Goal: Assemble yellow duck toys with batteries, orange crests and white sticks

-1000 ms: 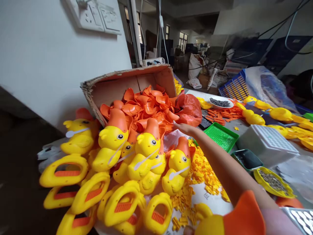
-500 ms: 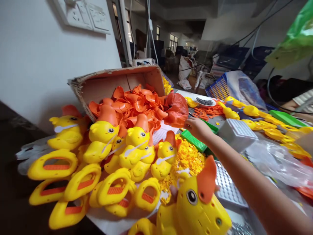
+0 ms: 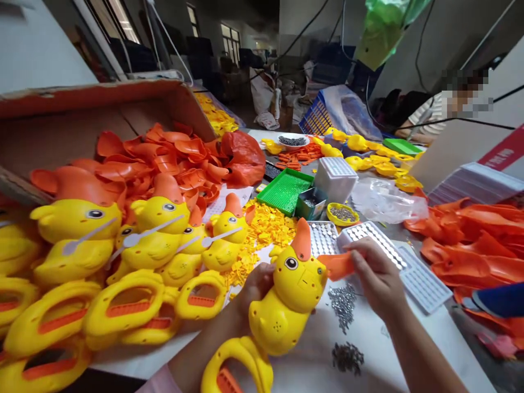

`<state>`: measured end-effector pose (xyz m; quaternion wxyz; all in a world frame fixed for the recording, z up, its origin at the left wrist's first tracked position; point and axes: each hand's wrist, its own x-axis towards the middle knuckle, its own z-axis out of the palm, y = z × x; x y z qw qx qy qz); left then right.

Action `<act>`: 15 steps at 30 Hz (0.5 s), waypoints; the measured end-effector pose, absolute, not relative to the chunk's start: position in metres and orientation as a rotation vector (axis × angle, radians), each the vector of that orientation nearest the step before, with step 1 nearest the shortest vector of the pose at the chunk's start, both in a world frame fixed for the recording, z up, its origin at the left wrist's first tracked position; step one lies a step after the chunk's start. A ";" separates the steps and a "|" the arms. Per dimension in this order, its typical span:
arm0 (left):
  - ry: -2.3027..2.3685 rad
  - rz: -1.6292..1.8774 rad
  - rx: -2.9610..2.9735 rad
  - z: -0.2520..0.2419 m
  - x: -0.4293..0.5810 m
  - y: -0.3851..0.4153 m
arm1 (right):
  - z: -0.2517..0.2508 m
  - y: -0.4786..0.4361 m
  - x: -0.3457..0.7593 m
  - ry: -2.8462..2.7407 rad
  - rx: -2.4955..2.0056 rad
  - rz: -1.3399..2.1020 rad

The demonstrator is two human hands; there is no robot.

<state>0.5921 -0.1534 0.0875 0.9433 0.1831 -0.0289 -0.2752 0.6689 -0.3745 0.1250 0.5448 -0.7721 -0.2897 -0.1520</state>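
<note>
A yellow duck toy [image 3: 286, 305] with an orange piece on its head and a ring handle below is tilted in front of me. My left hand [image 3: 258, 281] is closed around its back, and the duck hides part of my fingers. Between the fingertips of my right hand [image 3: 379, 278] is an orange plastic bill piece [image 3: 336, 266], its far end against the duck's face. Several finished-looking duck toys [image 3: 155, 229] with pale strips across them stand in rows to the left. Silver screws [image 3: 343, 305] and a darker heap of small metal parts [image 3: 347, 357] lie on the white sheet.
A cardboard box [image 3: 164, 103] spills orange pieces [image 3: 164, 158] at back left. A green tray [image 3: 285, 191], small yellow parts [image 3: 273, 226], and a white tray of silver discs [image 3: 372, 240] sit mid-table. More orange pieces [image 3: 470, 240] and a blue-handled tool [image 3: 499, 300] are right. A person [image 3: 426, 117] sits beyond.
My view has swung to the right. My right hand has come back from near the green tray and now holds the orange bill piece at the duck, which is more fully in view.
</note>
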 end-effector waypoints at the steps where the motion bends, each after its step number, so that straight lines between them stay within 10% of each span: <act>1: -0.058 -0.584 0.368 0.086 0.592 -0.156 | 0.118 -0.373 0.667 -0.675 -1.831 -0.354; 15: 0.124 -0.595 0.466 0.072 0.586 -0.163 | 0.105 -0.381 0.662 -0.643 -1.852 -0.332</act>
